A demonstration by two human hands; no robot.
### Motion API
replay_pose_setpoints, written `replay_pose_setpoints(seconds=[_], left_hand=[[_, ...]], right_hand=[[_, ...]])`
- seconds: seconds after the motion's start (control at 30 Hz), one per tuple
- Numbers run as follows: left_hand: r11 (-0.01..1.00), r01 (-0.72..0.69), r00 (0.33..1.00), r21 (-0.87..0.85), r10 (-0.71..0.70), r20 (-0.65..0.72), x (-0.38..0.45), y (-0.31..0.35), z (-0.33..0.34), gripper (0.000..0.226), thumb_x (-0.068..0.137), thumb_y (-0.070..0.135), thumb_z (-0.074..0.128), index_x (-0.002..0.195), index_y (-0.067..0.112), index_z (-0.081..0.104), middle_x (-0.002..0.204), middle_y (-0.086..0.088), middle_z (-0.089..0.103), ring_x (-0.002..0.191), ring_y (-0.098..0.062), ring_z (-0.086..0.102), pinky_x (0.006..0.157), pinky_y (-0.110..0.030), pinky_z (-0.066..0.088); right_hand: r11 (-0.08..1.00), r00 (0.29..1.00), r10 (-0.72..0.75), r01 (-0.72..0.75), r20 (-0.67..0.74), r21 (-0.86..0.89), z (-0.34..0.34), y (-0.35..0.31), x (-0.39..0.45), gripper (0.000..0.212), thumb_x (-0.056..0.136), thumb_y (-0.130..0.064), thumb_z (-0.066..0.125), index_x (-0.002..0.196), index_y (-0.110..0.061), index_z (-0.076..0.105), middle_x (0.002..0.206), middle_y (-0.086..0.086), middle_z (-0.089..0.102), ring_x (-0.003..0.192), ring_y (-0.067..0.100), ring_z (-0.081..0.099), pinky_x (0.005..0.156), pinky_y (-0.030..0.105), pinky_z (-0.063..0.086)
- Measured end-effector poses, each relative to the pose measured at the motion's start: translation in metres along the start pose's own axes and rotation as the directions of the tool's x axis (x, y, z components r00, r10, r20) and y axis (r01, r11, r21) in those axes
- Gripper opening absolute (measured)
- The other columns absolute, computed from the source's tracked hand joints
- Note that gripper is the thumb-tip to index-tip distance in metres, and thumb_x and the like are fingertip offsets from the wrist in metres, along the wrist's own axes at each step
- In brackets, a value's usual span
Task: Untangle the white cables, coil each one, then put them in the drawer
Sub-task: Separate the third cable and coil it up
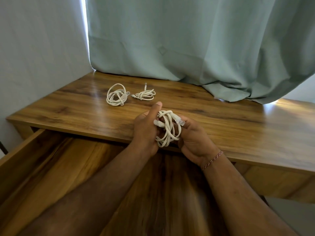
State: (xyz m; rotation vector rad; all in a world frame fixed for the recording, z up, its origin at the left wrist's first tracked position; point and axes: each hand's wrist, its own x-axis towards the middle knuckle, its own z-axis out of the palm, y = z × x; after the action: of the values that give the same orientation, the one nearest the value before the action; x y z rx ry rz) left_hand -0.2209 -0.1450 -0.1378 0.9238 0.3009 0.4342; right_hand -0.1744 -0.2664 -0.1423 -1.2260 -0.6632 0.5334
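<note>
Both my hands hold one coiled white cable above the desk's front edge. My left hand grips the coil's left side with the thumb raised. My right hand grips its right side, and two clear plugs stick out near the fingertips. Two more coiled white cables lie on the wooden desk further back: a larger coil on the left and a smaller coil to its right. The wooden drawer stands pulled open below my forearms, and no cable shows inside it.
A green curtain hangs behind the desk and drapes onto its back right part. A pale wall bounds the left side. The drawer's left wall runs along the lower left.
</note>
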Motion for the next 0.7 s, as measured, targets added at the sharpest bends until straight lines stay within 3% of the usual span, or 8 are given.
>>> replay_pose_setpoints(seconds=[0.1, 0.2, 0.33, 0.47, 0.6, 0.7], left_hand=[[0.971, -0.194, 0.962, 0.14, 0.216, -0.165, 0.003, -0.005, -0.001, 0.046, 0.096, 0.034, 0.069, 0.074, -0.005, 0.068, 0.067, -0.015, 0.07, 0.059, -0.026, 0.066, 0.06, -0.036, 0.055], [0.905, -0.336, 0.897, 0.259, 0.392, -0.206, 0.009, -0.003, -0.006, 0.048, 0.098, 0.032, 0.067, 0.071, -0.007, 0.067, 0.061, -0.012, 0.068, 0.054, -0.022, 0.063, 0.053, -0.032, 0.051], [0.884, -0.384, 0.866, 0.269, 0.445, -0.228, 0.015, 0.005, -0.012, 0.044, 0.099, 0.03, 0.066, 0.065, 0.003, 0.067, 0.056, -0.006, 0.066, 0.05, -0.018, 0.063, 0.05, -0.029, 0.05], [0.858, -0.436, 0.843, 0.271, 0.495, -0.211, 0.023, 0.01, -0.012, 0.049, 0.099, 0.032, 0.066, 0.064, -0.002, 0.063, 0.056, -0.009, 0.065, 0.051, -0.023, 0.063, 0.052, -0.036, 0.052], [0.851, -0.418, 0.844, 0.317, 0.493, -0.21, 0.022, 0.007, -0.014, 0.044, 0.1, 0.029, 0.065, 0.061, 0.009, 0.064, 0.053, -0.001, 0.065, 0.048, -0.015, 0.061, 0.05, -0.027, 0.047], [0.829, -0.413, 0.847, 0.378, 0.502, -0.175, 0.024, 0.002, -0.019, 0.047, 0.1, 0.027, 0.065, 0.057, 0.01, 0.059, 0.047, 0.006, 0.057, 0.045, -0.011, 0.054, 0.048, -0.027, 0.044]], right_hand=[[0.998, 0.991, 0.022, -0.015, -0.128, 0.057, 0.009, 0.0, 0.003, 0.028, 0.099, -0.001, 0.057, 0.126, -0.002, 0.064, 0.104, 0.014, 0.075, 0.088, 0.027, 0.07, 0.078, 0.043, 0.059], [0.995, 0.983, 0.02, -0.001, -0.184, 0.104, 0.02, 0.001, 0.003, 0.03, 0.104, -0.015, 0.049, 0.13, -0.006, 0.062, 0.11, 0.012, 0.074, 0.093, 0.027, 0.066, 0.078, 0.042, 0.056], [0.981, 0.981, -0.037, 0.072, -0.193, 0.179, 0.034, 0.007, 0.001, 0.033, 0.104, -0.013, 0.044, 0.135, -0.019, 0.054, 0.116, 0.011, 0.074, 0.096, 0.027, 0.065, 0.079, 0.044, 0.054], [0.95, 0.98, -0.12, 0.159, -0.156, 0.268, 0.042, 0.006, -0.001, 0.044, 0.093, -0.022, 0.054, 0.137, -0.021, 0.051, 0.113, 0.012, 0.073, 0.095, 0.026, 0.066, 0.082, 0.045, 0.053], [0.959, 0.955, -0.282, 0.278, -0.088, -0.053, 0.051, 0.014, -0.004, 0.048, 0.09, 0.001, 0.071, 0.128, -0.022, 0.053, 0.118, 0.011, 0.069, 0.106, 0.025, 0.068, 0.088, 0.043, 0.059], [0.883, 0.918, -0.375, 0.311, -0.13, -0.352, 0.05, 0.02, -0.001, 0.031, 0.088, -0.003, 0.076, 0.112, -0.021, 0.067, 0.115, 0.003, 0.071, 0.108, 0.024, 0.069, 0.093, 0.053, 0.058]])
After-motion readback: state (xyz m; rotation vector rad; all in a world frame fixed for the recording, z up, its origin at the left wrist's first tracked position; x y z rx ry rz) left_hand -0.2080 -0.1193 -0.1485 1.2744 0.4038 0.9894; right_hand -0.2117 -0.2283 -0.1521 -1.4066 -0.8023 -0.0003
